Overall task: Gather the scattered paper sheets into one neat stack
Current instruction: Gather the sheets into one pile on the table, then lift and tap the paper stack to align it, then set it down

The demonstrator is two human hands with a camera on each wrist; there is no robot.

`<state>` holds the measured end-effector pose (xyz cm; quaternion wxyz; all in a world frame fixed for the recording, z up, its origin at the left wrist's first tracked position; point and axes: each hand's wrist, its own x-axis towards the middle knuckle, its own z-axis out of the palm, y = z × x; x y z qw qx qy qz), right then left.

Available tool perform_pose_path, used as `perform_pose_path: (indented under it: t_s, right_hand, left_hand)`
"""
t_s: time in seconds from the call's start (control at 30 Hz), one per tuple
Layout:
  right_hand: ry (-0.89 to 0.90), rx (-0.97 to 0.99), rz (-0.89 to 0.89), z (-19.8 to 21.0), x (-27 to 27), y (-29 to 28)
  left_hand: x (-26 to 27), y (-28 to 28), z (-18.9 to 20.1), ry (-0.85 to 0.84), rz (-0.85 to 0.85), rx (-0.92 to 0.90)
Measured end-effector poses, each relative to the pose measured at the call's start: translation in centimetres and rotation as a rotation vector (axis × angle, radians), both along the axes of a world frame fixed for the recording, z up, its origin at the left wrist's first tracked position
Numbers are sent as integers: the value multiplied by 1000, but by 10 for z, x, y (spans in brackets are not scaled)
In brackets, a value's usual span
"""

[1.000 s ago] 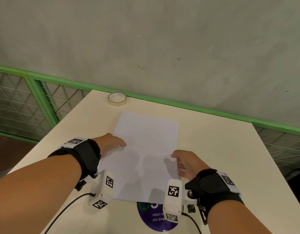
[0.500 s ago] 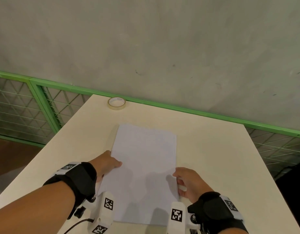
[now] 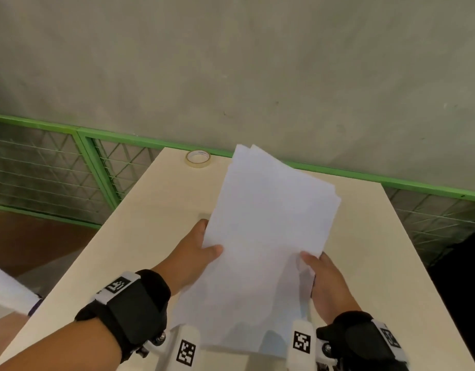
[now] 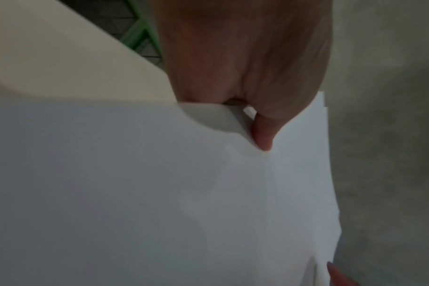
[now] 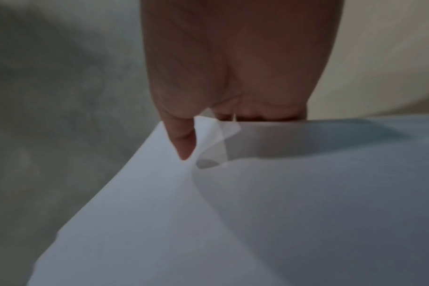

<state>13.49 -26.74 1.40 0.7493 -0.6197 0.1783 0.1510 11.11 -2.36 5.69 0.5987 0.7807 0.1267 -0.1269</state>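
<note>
A bundle of white paper sheets [image 3: 263, 236] is lifted off the cream table [image 3: 140, 228] and tilted up, its far corners slightly fanned. My left hand [image 3: 201, 250] grips the bundle's left edge, thumb on top and fingers underneath. My right hand [image 3: 320, 274] grips the right edge the same way. In the left wrist view the thumb [image 4: 263, 133] presses into the paper sheets [image 4: 159, 193]. In the right wrist view the thumb [image 5: 183, 141] pinches the paper sheets [image 5: 257, 212], and one sheet's edge curls up beside it.
A roll of tape [image 3: 198, 158] lies at the table's far left corner. A green mesh railing [image 3: 92, 162] runs behind and left of the table, before a grey wall. The corner of another white sheet or cloth [image 3: 9, 293] shows at the left edge, off the table.
The sheets lay flat on the table with both hands at their sides; now both hands grip them and have raised and tilted the bundle towards the far right.
</note>
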Motion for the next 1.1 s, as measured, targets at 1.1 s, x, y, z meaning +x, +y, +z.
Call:
perform_pose_path:
  t_s: [1.1]
  right_hand:
    - [-809,-468,-170,104,-97,8]
  left_hand:
    - [-73,-30,89,-459,325,-291]
